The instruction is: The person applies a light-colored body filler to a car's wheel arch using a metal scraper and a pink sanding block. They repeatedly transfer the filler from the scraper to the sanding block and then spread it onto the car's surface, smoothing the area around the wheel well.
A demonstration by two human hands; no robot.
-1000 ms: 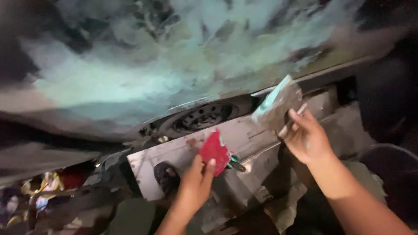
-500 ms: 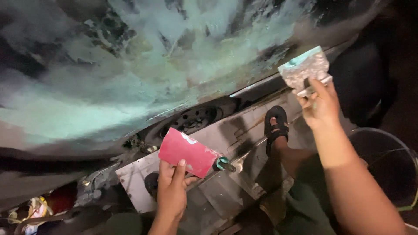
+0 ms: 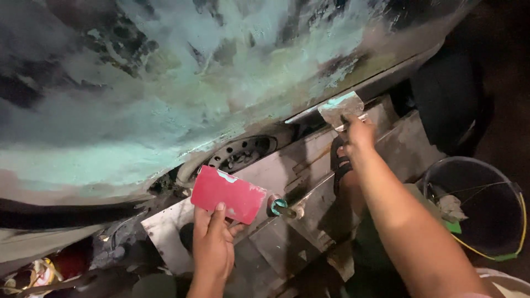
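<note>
Left hand (image 3: 212,245) pinches a red plastic spreader card (image 3: 228,193) by its lower edge, thin, light, probably springy. Right hand (image 3: 358,135) closed on a filler-smeared scraper (image 3: 342,108) at the car panel (image 3: 165,99) (sanded, patchy green putty, likely slippery where wet). Best held by the clean edges.
</note>
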